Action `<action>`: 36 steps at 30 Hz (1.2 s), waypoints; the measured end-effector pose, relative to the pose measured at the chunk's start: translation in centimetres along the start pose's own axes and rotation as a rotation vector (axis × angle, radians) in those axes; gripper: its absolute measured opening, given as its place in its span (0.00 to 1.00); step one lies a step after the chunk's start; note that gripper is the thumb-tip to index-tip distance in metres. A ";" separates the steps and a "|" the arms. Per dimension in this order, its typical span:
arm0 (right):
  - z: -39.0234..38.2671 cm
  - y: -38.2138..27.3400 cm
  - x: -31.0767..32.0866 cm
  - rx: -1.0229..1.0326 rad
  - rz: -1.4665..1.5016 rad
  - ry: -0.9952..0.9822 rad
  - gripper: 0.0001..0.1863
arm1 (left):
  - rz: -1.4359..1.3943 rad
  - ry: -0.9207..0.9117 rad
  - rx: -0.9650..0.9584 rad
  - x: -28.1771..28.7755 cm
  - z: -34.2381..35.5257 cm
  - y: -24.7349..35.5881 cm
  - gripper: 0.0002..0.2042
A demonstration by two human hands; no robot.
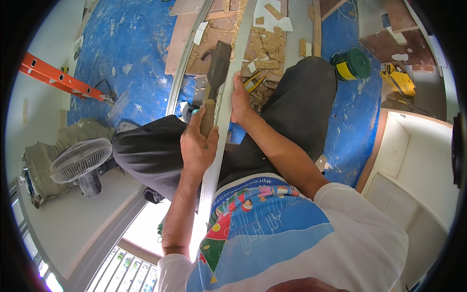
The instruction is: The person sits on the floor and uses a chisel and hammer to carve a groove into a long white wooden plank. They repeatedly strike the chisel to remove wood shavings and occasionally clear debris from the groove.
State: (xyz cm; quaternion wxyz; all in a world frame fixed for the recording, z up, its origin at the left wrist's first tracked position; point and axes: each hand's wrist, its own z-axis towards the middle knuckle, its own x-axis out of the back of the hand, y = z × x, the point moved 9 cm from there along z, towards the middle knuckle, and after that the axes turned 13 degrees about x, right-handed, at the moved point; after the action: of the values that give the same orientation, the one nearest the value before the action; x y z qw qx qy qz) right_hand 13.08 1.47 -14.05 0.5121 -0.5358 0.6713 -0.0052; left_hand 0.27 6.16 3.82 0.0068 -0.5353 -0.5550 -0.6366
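Note:
My left hand (pixel 199 148) is closed around the wooden handle of a broad chisel (pixel 220 65), its dark flat blade pointing away from me. The chisel lies along the left side of a long pale board (pixel 236 63), which runs lengthwise between my legs and up toward my body. On the board's right edge, my right hand (pixel 240 100) grips it, with some fingers hidden behind the board. Just right of that hand, pliers (pixel 255 82) with yellow handles rest among chips. Broken particle board pieces (pixel 267 44) and crumbs lie beyond.
A metal channel (pixel 187 58) runs along the left of the board. On the blue floor covering (pixel 126 44) stand an orange ladder (pixel 63 80) at left and a green bucket (pixel 351 64) at right. A fan (pixel 81 160) sits by my left knee, a white cabinet (pixel 413 151) at right.

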 end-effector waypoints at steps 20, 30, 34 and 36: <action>0.2 -1.0 -0.4 0.021 -0.082 0.098 0.34 | 0.127 0.027 -0.127 -0.2 3.5 0.7 0.28; -0.5 0.3 -0.6 0.080 0.044 0.018 0.34 | 0.193 0.078 -0.194 -1.7 8.0 3.7 0.26; 0.0 0.0 -1.2 0.069 0.026 0.024 0.33 | 0.215 0.082 -0.231 -0.2 4.2 3.1 0.26; -0.2 0.1 -0.4 -0.018 0.016 -0.005 0.33 | 0.211 0.061 -0.181 0.9 2.0 2.8 0.26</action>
State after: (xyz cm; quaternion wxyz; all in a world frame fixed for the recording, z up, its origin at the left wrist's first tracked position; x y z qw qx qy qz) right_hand 12.87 1.68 -13.77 0.5089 -0.5351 0.6742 0.0065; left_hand 2.95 7.07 6.02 0.0424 -0.5694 -0.4356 -0.6959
